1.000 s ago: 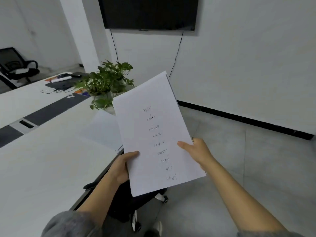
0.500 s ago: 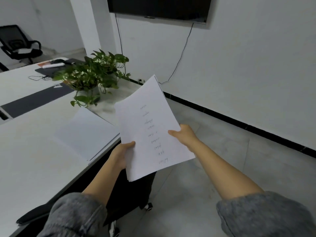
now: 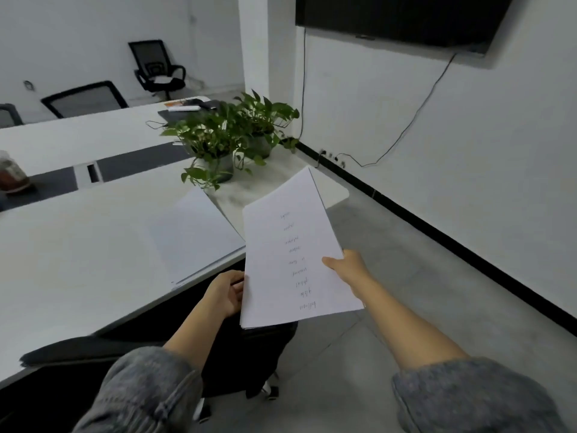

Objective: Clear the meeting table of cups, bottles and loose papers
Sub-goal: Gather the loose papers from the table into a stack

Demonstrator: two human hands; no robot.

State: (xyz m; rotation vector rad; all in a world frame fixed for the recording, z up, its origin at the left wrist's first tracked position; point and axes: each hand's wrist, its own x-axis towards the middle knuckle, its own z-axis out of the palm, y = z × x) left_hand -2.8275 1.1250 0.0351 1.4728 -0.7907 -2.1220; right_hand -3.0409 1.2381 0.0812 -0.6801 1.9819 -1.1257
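Note:
A stack of white papers (image 3: 290,260) with handwritten words is held in the air past the table's near corner. My right hand (image 3: 349,268) pinches its right edge, thumb on top. My left hand (image 3: 226,293) sits at the stack's left edge with fingers curled; whether it still holds the papers is unclear. Another loose white sheet (image 3: 193,235) lies flat on the white meeting table (image 3: 78,260) near the edge. A clear container with brownish contents (image 3: 11,176) stands at the far left on the table's dark centre strip.
Two potted green plants (image 3: 224,139) stand at the table's end. A dark pad with small items (image 3: 187,109) lies at the far corner. Black office chairs (image 3: 156,68) stand behind the table, and one (image 3: 237,364) is below my hands. Grey floor lies to the right.
The view swung left and the papers were lowered toward the right of the table corner. My left thumb no longer lies over the top sheet; my right hand keeps its pinch.

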